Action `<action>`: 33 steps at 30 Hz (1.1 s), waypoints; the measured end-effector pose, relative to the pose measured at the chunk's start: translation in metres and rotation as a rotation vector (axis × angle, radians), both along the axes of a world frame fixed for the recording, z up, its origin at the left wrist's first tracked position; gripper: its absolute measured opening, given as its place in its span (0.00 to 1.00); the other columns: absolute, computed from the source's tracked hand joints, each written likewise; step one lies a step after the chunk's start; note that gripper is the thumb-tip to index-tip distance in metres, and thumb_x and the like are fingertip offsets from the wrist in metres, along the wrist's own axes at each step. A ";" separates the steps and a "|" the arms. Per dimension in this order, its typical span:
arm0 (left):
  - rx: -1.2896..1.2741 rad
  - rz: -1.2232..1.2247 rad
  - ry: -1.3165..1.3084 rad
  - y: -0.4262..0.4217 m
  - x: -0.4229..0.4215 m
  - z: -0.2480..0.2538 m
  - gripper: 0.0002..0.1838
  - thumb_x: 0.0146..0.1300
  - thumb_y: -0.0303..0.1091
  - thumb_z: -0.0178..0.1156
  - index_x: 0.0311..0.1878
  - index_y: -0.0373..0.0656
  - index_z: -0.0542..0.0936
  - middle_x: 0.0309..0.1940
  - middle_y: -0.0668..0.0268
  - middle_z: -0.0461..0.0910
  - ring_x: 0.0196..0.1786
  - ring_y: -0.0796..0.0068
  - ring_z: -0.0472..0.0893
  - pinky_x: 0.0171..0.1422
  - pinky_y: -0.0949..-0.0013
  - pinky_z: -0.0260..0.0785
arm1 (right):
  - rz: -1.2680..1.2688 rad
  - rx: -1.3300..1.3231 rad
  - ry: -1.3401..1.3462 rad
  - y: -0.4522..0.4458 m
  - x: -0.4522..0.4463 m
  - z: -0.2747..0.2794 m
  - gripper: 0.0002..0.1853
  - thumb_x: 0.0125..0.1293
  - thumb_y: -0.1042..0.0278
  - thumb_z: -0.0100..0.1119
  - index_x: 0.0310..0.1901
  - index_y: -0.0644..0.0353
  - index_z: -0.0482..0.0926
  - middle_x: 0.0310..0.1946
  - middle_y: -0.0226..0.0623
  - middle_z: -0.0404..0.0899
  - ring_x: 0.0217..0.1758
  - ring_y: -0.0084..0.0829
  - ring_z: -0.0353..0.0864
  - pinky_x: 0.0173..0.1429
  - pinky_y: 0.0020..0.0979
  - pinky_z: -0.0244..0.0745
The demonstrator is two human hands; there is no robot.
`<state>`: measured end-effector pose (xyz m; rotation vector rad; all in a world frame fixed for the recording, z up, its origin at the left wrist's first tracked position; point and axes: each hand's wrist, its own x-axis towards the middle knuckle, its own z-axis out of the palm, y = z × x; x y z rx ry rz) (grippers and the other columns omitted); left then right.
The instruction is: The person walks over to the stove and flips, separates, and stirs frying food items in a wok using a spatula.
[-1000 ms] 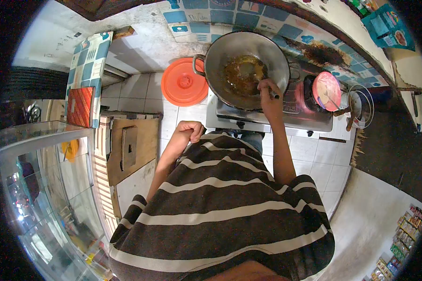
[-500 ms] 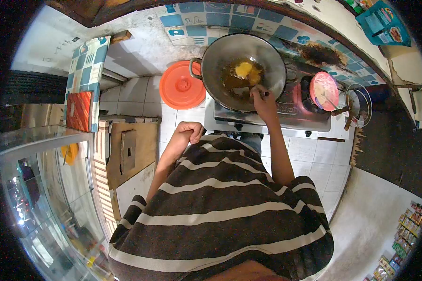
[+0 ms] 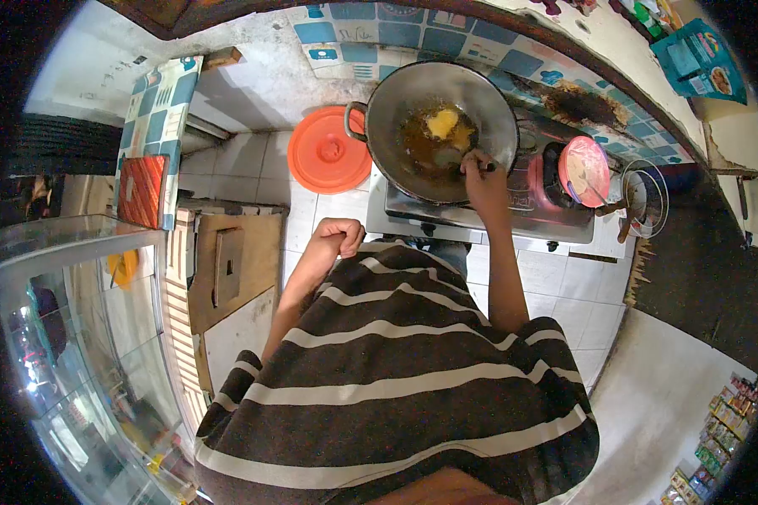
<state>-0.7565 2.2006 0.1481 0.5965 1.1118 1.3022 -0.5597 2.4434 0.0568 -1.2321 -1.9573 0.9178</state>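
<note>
My right hand (image 3: 483, 178) is closed around the dark handle of a spatula (image 3: 451, 156), over the near right side of a large wok (image 3: 385, 160). Its metal blade rests low in the brownish oil, only partly visible. A yellow piece of frying food (image 3: 442, 124) lies in the oil just beyond the blade. My left hand (image 3: 340, 237) is curled into a fist in front of my belly, near the stove's front left corner. Whether anything is inside that fist cannot be seen.
The wok sits on a steel gas stove (image 3: 556, 223). Left of it is an orange lid (image 3: 328, 150). On the right stand a pink bowl of pale batter (image 3: 584, 171) and a wire strainer (image 3: 646, 198). A glass case (image 3: 84, 337) is at far left, beside a cardboard box (image 3: 236, 261).
My right hand has shifted slightly right, and the spatula blade has turned and moved right in the oil. My left hand stays in place. The view has tilted a little.
</note>
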 end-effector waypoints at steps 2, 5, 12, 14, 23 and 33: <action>0.002 -0.008 -0.012 0.002 0.000 0.000 0.10 0.44 0.15 0.41 0.15 0.43 0.60 0.14 0.73 0.60 0.21 0.84 0.56 0.26 0.77 0.45 | 0.007 -0.006 -0.045 -0.001 0.004 -0.025 0.16 0.68 0.59 0.52 0.28 0.63 0.75 0.22 0.28 0.73 0.29 0.22 0.70 0.39 0.25 0.66; 0.016 -0.017 0.011 0.005 -0.001 0.001 0.10 0.44 0.15 0.41 0.15 0.42 0.60 0.15 0.73 0.60 0.21 0.84 0.56 0.26 0.76 0.45 | 0.022 -0.111 0.047 -0.003 0.002 -0.031 0.18 0.69 0.58 0.51 0.26 0.62 0.74 0.21 0.26 0.71 0.27 0.21 0.69 0.35 0.24 0.65; -0.030 -0.013 0.021 0.008 0.001 0.008 0.11 0.45 0.15 0.41 0.15 0.42 0.60 0.15 0.72 0.60 0.21 0.84 0.57 0.26 0.77 0.46 | 0.075 -0.251 0.239 0.002 -0.007 0.043 0.16 0.70 0.58 0.53 0.29 0.62 0.76 0.23 0.24 0.72 0.27 0.15 0.68 0.30 0.20 0.61; -0.041 0.021 0.019 0.008 0.004 0.007 0.11 0.46 0.15 0.41 0.15 0.43 0.60 0.14 0.72 0.60 0.21 0.84 0.57 0.25 0.77 0.45 | 0.074 -0.174 0.185 0.011 -0.003 0.044 0.16 0.70 0.58 0.54 0.32 0.63 0.77 0.23 0.24 0.72 0.27 0.14 0.67 0.31 0.19 0.61; -0.005 0.234 -0.037 0.001 0.043 0.011 0.11 0.44 0.14 0.41 0.15 0.43 0.61 0.14 0.73 0.58 0.19 0.84 0.55 0.24 0.76 0.44 | 0.086 -0.424 -0.009 0.026 0.028 0.045 0.24 0.66 0.45 0.55 0.39 0.63 0.80 0.35 0.41 0.81 0.38 0.34 0.79 0.47 0.35 0.71; -0.099 0.395 -0.024 -0.011 0.107 0.020 0.12 0.45 0.15 0.42 0.15 0.44 0.60 0.14 0.73 0.59 0.20 0.83 0.56 0.25 0.77 0.44 | 0.251 -0.728 0.569 0.038 0.036 0.027 0.16 0.69 0.55 0.52 0.38 0.61 0.72 0.32 0.35 0.75 0.27 0.25 0.71 0.27 0.28 0.67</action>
